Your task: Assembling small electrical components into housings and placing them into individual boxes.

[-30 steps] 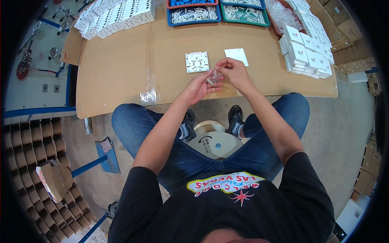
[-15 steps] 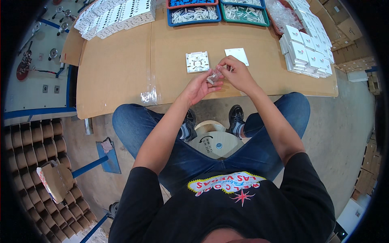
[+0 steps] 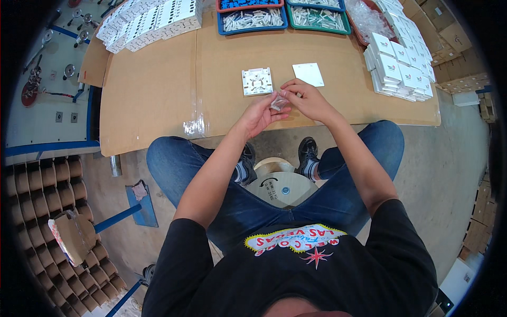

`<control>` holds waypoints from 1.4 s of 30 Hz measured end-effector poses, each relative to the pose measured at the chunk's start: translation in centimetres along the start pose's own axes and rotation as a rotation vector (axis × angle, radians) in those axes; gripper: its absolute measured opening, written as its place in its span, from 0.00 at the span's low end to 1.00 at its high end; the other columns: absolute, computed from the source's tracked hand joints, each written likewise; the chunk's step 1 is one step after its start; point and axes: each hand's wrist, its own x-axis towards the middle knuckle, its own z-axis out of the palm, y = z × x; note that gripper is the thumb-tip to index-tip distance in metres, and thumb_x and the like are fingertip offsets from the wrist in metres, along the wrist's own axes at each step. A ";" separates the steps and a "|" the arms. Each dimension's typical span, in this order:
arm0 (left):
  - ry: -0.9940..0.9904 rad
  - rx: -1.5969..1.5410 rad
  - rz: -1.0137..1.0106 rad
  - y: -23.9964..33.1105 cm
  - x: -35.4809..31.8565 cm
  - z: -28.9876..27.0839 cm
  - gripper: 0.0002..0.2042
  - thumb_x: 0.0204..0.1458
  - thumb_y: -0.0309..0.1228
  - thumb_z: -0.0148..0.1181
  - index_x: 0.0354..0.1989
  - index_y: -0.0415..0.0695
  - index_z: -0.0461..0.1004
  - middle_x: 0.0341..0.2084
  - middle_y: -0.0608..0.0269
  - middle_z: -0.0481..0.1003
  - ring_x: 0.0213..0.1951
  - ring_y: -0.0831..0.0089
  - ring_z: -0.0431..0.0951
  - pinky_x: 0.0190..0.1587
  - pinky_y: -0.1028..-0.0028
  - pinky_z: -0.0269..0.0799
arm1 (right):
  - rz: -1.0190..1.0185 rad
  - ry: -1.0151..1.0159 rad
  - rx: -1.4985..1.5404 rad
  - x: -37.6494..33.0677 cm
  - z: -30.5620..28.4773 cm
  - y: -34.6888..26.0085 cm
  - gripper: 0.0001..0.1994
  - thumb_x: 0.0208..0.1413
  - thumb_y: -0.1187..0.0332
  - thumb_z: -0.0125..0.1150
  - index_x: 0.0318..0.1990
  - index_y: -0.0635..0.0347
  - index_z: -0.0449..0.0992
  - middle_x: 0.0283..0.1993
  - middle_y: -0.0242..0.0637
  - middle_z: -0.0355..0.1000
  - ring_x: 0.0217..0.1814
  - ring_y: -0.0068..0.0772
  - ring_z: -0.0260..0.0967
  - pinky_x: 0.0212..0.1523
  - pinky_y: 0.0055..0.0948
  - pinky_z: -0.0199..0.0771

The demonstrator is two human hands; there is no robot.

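Between my hands, just over the table's near edge, is a small clear plastic bag (image 3: 278,102) with small white pieces in it. My left hand (image 3: 259,115) grips the bag with thumb and fingers, palm turned up. The fingers of my right hand (image 3: 306,99) pinch the bag's upper end. Beyond my left hand lies a square white plastic housing (image 3: 257,81), its moulded inside facing up. A flat white square cover (image 3: 308,74) rests to the right of it, past my right hand.
Stacks of white housings (image 3: 153,24) stand at the far left and piled white boxes (image 3: 398,68) at the right of the cardboard-covered table (image 3: 153,95). Along the far edge are a blue tray (image 3: 253,21) and a green tray (image 3: 319,20) of small white parts, and a bin of clear bags (image 3: 369,21).
My right hand has shifted slightly down and toward my left hand, its fingers closer over the bag. The housing and cover have stayed in place.
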 end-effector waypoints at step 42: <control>-0.065 0.069 -0.013 0.3 -0.2 0.6 0.19 0.70 0.34 0.46 0.65 0.38 0.63 0.55 0.53 0.73 0.54 0.60 0.78 0.57 0.64 0.76 | -0.008 -0.050 0.079 0.5 -1.3 1.1 0.12 0.53 0.74 0.67 0.45 0.70 0.80 0.44 0.39 0.78 0.43 0.30 0.76 0.47 0.28 0.76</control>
